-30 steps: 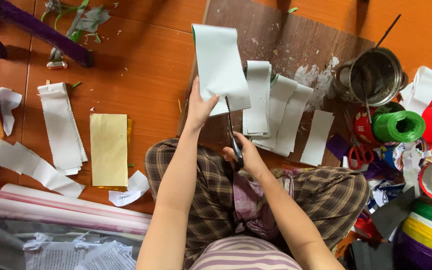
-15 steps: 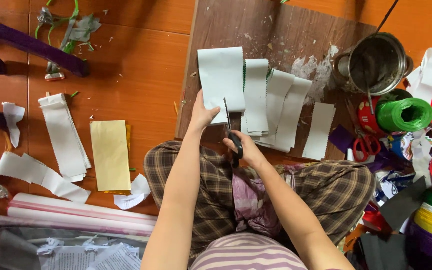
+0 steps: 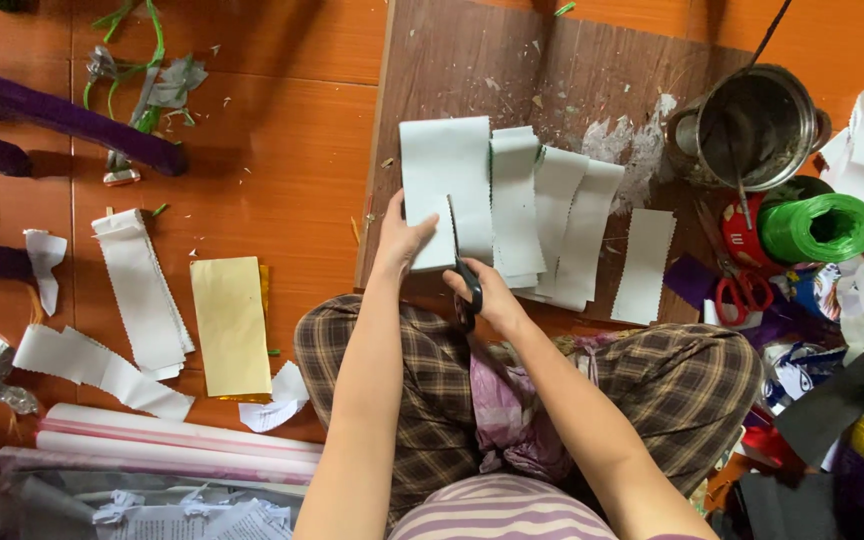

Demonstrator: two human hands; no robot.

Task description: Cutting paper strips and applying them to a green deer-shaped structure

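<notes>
Left hand point(image 3: 402, 238) pinches white paper strip point(image 3: 445, 190) over wooden board point(image 3: 472, 70) on floor. Right hand point(image 3: 489, 293) grips black-handled scissors point(image 3: 462, 275) (blade partway into strip). More cut strips point(image 3: 562, 225) lie just beside.

Bright, even light; soft shadows; sharp focus

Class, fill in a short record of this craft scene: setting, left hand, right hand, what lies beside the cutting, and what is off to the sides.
Setting: a person seated on an orange floor, with a brown board in front
Left hand: holds a white paper sheet at its lower edge
Right hand: grips black scissors, blades in the sheet
Beside the cutting: overlapping white strips on the board
Right side: metal pot, green spool, red scissors
Left side: gold paper, more white strips
</notes>
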